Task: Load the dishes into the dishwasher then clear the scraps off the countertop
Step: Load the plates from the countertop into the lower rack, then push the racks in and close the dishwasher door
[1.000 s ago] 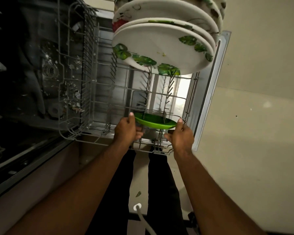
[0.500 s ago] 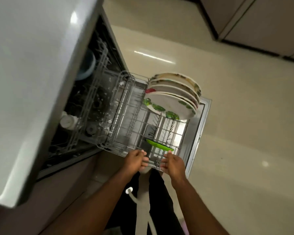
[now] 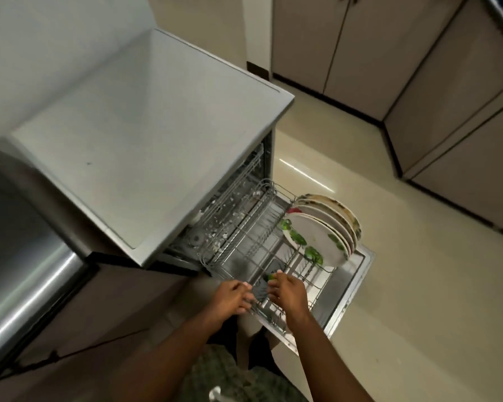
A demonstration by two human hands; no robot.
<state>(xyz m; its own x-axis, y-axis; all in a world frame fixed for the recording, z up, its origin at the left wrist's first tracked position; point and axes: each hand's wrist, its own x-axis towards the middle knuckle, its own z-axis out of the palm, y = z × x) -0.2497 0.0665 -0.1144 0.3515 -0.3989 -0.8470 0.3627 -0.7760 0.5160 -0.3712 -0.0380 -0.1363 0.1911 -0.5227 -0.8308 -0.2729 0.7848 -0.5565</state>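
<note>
The dishwasher's lower rack is pulled out over the open door. Several white plates with green leaf prints stand on edge at the rack's far right. A green plate sits in the front tines, and only a sliver of it shows past my right hand, which hovers over it with curved fingers. My left hand is beside it, fingers curled against the rack's front wires. Whether the right hand touches the plate or the rack is hidden.
The dishwasher's flat grey top fills the left centre, with a steel surface at the lower left. Beige cabinets line the far wall and right side across a pale tiled floor. White scraps cling to the rack's rear wires.
My head has risen and pulled back, so the dishwasher's top and the room come into view. Both hands have left the green plate's rim and moved to the rack's front edge.
</note>
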